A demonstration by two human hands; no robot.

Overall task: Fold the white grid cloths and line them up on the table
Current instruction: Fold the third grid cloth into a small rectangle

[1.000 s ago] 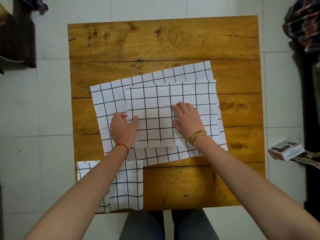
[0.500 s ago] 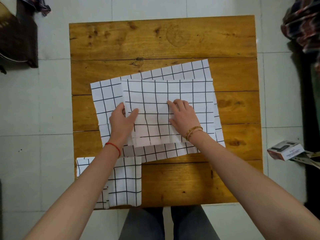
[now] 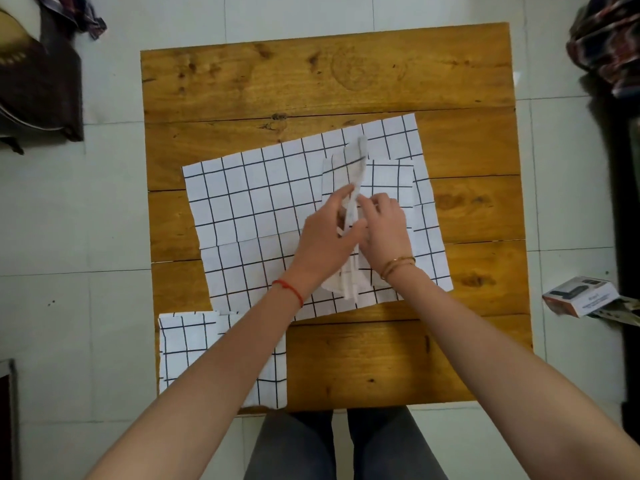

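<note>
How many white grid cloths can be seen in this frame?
3: a folded cloth at the table's near left corner, a spread cloth mid-table, and a half-folded cloth held on top of it. More could lie hidden beneath.

Small printed box (image 3: 581,295) lay on the white tile floor (image 3: 114,209) right of the table. Dark bag (image 3: 38,81) at top left, patterned fabric (image 3: 606,46) bundled top right.
</note>
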